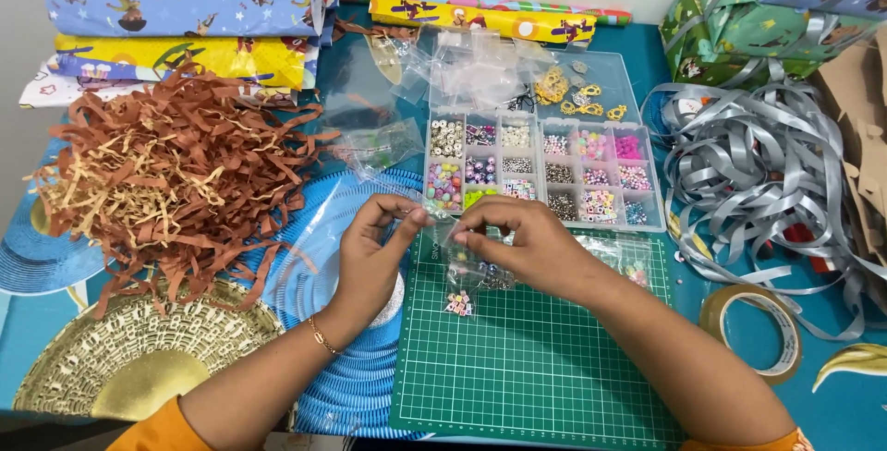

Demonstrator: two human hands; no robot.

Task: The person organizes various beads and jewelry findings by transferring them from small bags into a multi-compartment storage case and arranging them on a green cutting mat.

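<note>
Clear plastic is pinched between both my hands: a small zip bag (467, 252) with a few beads inside, held just above the green cutting mat (545, 359). My left hand (370, 252) grips the bag's top edge between thumb and fingertips, and my right hand (527, 248) does the same on the other side, both closed on the bag's mouth. I cannot tell if the seal is open or shut. A little cluster of letter beads (458, 303) lies loose on the mat below the bag, so by my reckoning some beads are in and these are left out. Just beyond sits the open bead organiser box (545, 174), and more empty bags (480, 67) lie past it on the counter (832, 405)
</note>
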